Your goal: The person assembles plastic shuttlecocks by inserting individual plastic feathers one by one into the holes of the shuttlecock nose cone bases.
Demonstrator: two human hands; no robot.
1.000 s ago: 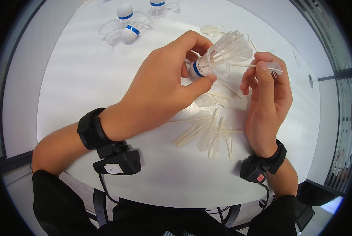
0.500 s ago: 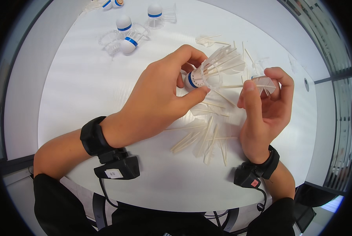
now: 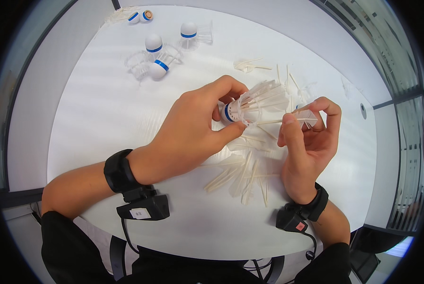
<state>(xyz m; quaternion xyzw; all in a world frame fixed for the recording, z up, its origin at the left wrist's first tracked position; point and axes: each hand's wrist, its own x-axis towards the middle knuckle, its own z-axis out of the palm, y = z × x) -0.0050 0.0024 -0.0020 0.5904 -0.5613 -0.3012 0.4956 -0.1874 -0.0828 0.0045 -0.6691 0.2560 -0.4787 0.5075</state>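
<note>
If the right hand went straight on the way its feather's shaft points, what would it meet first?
Likely the shuttlecock in the left hand, though depth is hard to judge.

Left hand (image 3: 188,125): fingertips on far side out of sight behind the shuttlecock (image 3: 261,102); rounded end of its base partly covered by the same hand. Feather (image 3: 307,118): stem partly covered by right hand's (image 3: 309,146) thumb; whether its thin end touches the shuttlecock, cannot tell. Blue patch (image 3: 298,107) behind right fingers, mostly masked; kind unclear. Clear plastic skirts (image 3: 137,65), far left, blur into one another. Pale heap (image 3: 119,15) at far edge: too faint to sort. White label (image 3: 139,213): print too small. Black sleeves (image 3: 70,246) cut by lower edge.
</note>
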